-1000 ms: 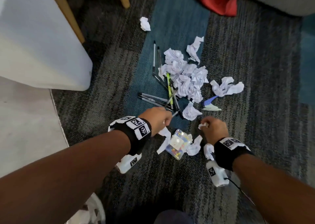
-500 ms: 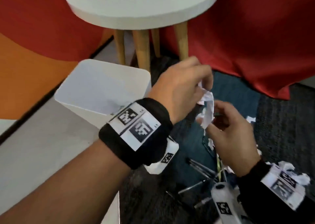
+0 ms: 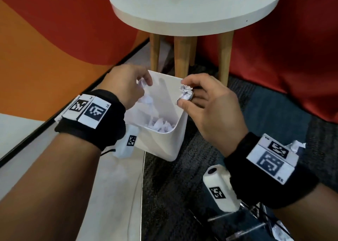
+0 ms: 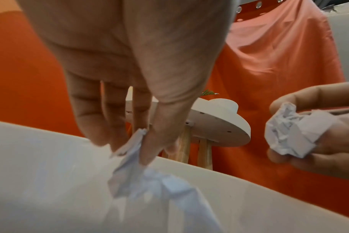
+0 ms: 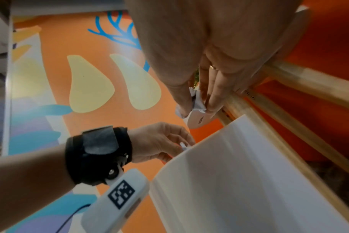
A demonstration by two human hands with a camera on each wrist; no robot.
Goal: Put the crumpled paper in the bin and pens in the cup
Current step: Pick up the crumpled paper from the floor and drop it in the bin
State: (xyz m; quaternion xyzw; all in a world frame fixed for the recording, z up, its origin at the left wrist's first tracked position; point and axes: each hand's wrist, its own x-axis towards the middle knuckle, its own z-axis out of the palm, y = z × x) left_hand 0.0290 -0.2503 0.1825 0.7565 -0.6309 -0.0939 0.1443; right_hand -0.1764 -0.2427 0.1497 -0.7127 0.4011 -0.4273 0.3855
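Observation:
A white bin (image 3: 170, 141) stands on the floor with several crumpled papers (image 3: 161, 126) at its bottom. My left hand (image 3: 128, 87) hovers over the bin's left side and pinches a loose crumpled paper (image 4: 137, 173) that hangs down into the opening. My right hand (image 3: 206, 101) holds a tight paper ball (image 3: 185, 92) between thumb and fingers, right above the bin's far right corner. That ball (image 4: 293, 130) shows clearly in the left wrist view. Some pens (image 3: 243, 228) lie on the carpet at the lower right. No cup is in view.
A round white stool (image 3: 197, 8) on wooden legs (image 3: 181, 61) stands just behind the bin. Red cloth (image 3: 285, 61) hangs to the right, an orange wall (image 3: 45, 48) to the left. One more crumpled paper (image 3: 297, 146) lies on the carpet by my right wrist.
Both hands went from the paper pile on the carpet up to the bin. The two hands have parted, each holding its own paper over the opening.

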